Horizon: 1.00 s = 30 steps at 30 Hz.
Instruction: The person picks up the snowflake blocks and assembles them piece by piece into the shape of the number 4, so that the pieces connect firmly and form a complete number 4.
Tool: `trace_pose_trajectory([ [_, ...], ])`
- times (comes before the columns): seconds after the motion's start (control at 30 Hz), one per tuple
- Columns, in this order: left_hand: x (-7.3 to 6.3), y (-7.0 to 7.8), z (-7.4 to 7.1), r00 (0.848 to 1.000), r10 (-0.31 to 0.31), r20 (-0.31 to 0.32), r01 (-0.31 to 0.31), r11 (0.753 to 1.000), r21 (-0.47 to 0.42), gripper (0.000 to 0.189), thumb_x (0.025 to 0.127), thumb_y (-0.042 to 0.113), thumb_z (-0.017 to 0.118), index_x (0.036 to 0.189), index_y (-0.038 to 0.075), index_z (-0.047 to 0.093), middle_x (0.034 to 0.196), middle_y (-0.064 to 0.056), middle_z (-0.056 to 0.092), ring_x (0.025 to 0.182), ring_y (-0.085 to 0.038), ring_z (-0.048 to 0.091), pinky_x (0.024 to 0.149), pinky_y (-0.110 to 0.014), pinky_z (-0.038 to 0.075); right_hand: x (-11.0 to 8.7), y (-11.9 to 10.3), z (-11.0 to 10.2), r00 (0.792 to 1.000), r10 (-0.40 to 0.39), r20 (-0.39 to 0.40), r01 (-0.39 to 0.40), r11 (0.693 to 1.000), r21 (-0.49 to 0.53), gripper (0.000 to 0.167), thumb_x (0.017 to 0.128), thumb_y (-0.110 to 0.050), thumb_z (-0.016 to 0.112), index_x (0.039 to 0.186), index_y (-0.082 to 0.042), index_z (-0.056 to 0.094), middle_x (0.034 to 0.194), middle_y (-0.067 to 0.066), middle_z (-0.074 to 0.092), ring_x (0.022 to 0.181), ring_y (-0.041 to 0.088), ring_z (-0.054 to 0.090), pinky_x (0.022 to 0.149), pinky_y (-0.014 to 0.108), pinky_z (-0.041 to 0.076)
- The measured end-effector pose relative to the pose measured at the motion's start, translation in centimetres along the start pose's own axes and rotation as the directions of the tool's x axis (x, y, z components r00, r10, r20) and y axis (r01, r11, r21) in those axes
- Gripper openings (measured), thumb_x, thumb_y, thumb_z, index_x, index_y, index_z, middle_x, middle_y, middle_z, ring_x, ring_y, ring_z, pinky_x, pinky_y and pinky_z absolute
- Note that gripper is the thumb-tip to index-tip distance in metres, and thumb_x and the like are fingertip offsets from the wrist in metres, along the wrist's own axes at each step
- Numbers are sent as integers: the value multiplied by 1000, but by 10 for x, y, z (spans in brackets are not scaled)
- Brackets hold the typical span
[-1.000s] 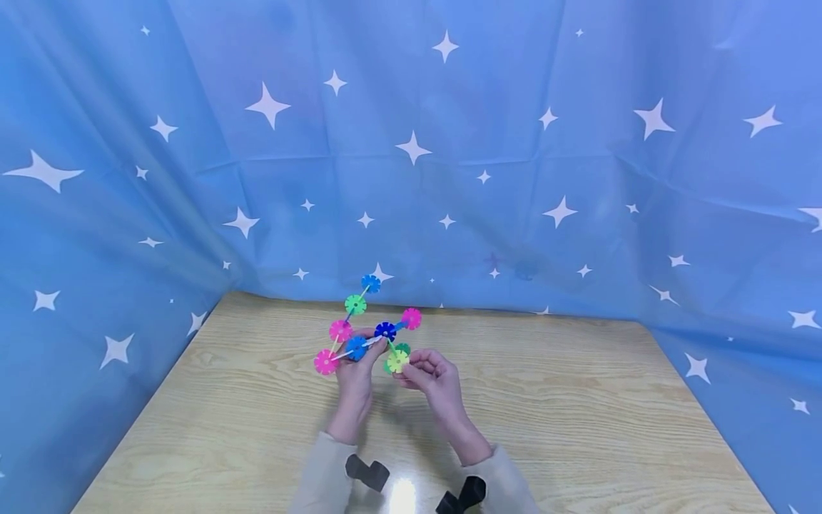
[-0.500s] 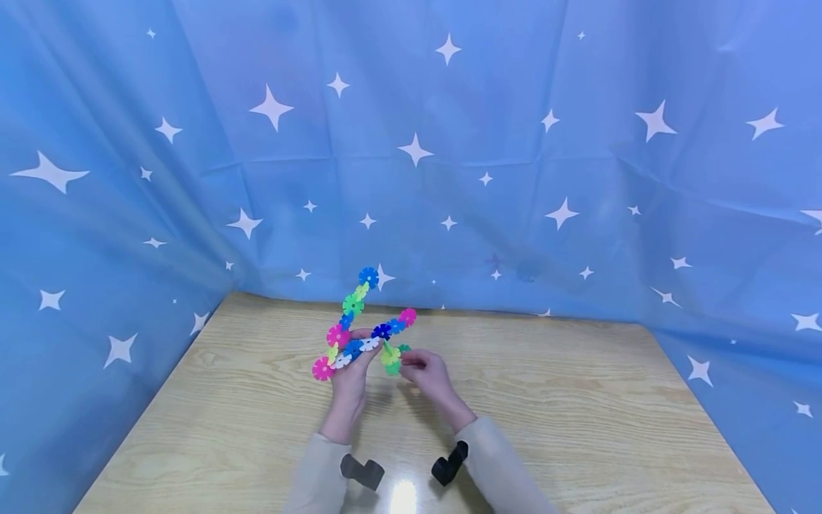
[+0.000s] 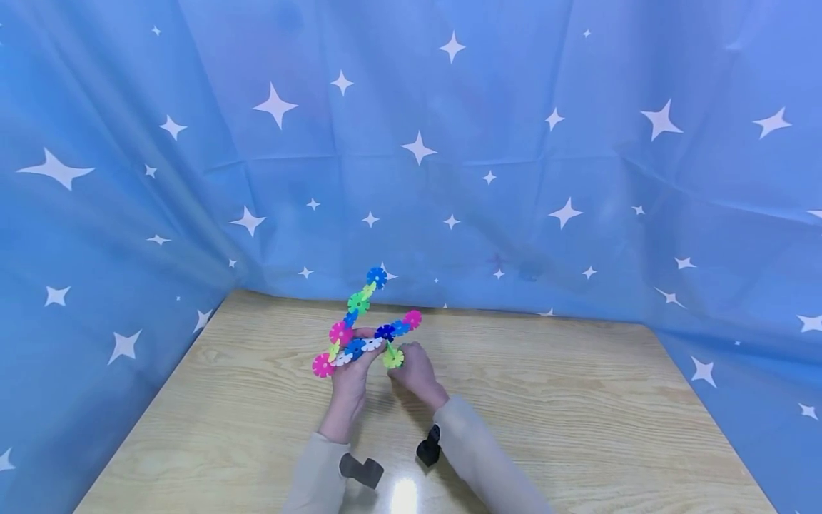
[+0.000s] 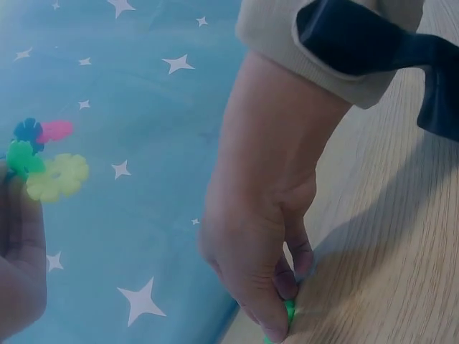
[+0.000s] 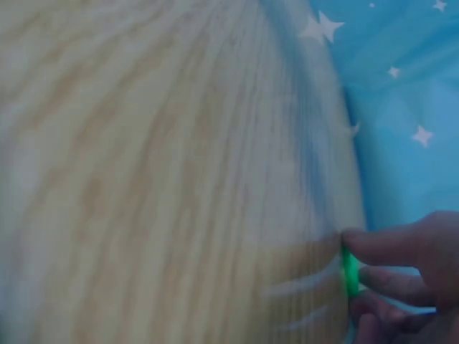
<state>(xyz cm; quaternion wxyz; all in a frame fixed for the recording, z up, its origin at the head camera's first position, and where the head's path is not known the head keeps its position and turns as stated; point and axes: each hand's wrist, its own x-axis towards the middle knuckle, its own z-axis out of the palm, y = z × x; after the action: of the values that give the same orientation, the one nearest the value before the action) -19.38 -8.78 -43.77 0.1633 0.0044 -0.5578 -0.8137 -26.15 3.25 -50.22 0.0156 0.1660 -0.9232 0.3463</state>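
Observation:
In the head view my left hand (image 3: pixel 349 382) holds a chain of linked snowflake discs from beneath. Pink (image 3: pixel 340 333), green (image 3: pixel 359 303), white, yellow-green and several blue discs make it up. One arm runs up to a blue disc (image 3: pixel 377 278); another ends in a pink disc (image 3: pixel 412 319). A yellow-green disc (image 3: pixel 393 358) hangs at its lower right, overlapping my right hand (image 3: pixel 416 371). Low by the tabletop, my right hand pinches a green snowflake disc (image 5: pixel 350 272), seen edge-on in the right wrist view. In the left wrist view, my left fingers (image 4: pixel 25 222) are at the left edge.
The wooden table (image 3: pixel 565 414) spreads out under both hands. A blue curtain (image 3: pixel 501 143) with white stars stands behind it and along both sides. Black wrist straps (image 3: pixel 362 471) sit on both sleeves, and a bright glare spot lies near the front.
My right hand has left the yellow-green disc, turned and moved down behind it, and now pinches a green disc. My left hand has tilted the chain a little and still holds it.

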Motion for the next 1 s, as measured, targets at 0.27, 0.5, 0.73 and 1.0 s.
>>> trace_pose_trajectory([
  [0.27, 0, 1, 0, 999, 12, 37, -12, 1000, -1, 13, 83, -1, 65, 92, 6, 59, 86, 3, 64, 88, -13, 61, 85, -27, 51, 0, -5, -6, 995, 71, 73, -70, 998, -4, 20, 69, 0, 76, 78, -2, 59, 71, 3, 51, 66, 16, 45, 56, 26, 43],
  [0.5, 1, -2, -2, 998, 25, 50, -24, 1000, -12, 13, 83, -2, 66, 91, 5, 59, 87, 3, 65, 86, -13, 62, 83, -27, 53, -4, 2, -9, 995, 50, 82, -50, 999, -12, 27, 71, -4, 79, 88, -3, 59, 76, 4, 58, 66, 15, 50, 55, 25, 45],
  [0.73, 2, -4, -1, 998, 19, 57, -19, 1000, -12, 11, 83, -4, 64, 90, 1, 59, 88, 3, 64, 80, -11, 64, 79, -25, 54, -15, 15, -17, 999, -34, 31, 30, 990, 135, 14, 78, 6, 68, 85, 1, 58, 66, 0, 51, 59, 9, 43, 49, 18, 38],
  [1.0, 2, -6, -2, 997, 20, 68, -19, 1000, -8, 16, 82, -3, 65, 86, 10, 59, 89, 2, 63, 80, -11, 64, 79, -25, 54, -20, 13, -48, 991, 110, -72, -72, 914, 400, 13, 81, 7, 63, 94, 9, 63, 72, 8, 60, 59, 10, 53, 52, 23, 50],
])
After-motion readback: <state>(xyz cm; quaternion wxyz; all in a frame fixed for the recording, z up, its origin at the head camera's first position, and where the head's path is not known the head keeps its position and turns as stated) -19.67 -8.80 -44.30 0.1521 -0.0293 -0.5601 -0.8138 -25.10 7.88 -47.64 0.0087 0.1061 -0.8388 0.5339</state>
